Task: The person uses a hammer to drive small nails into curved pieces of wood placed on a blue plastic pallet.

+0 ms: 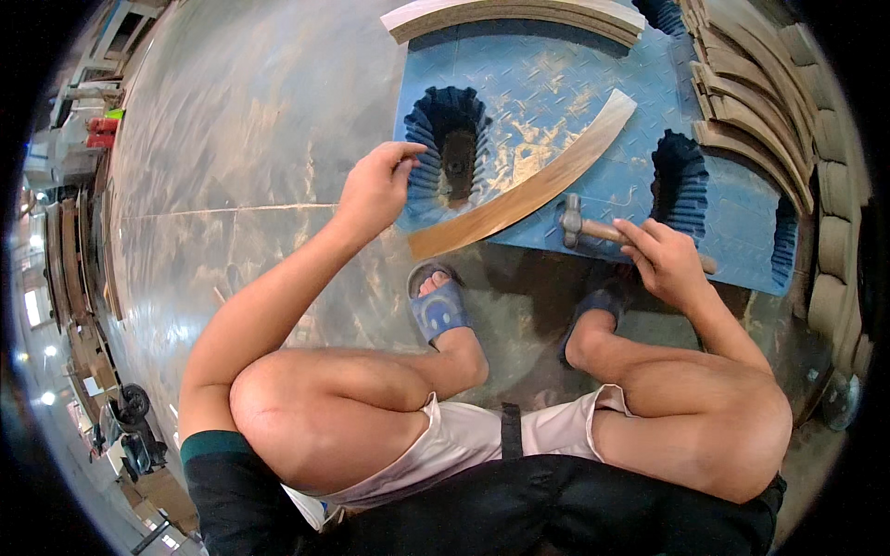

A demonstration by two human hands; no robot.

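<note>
My right hand [666, 262] grips the wooden handle of a hammer [572, 222], its metal head pointing left over the near edge of a blue textured platform [565, 85]. Just left of the hammer head, a curved wooden strip [533, 192] lies slantwise across the platform, its near end at the front left corner. My left hand [375, 188] hovers by the platform's left edge, beside a dark ribbed opening [451, 148]. Its thumb and fingertips are drawn together; anything between them is too small to make out. Neither hand touches the strip.
More curved strips [514, 13] are stacked along the platform's far edge. A larger pile of curved wood [756, 102] stands at the right. Sawdust [528, 148] is scattered on the platform. My sandalled feet [440, 306] are close to its near edge. A motorbike [134, 431] stands far left.
</note>
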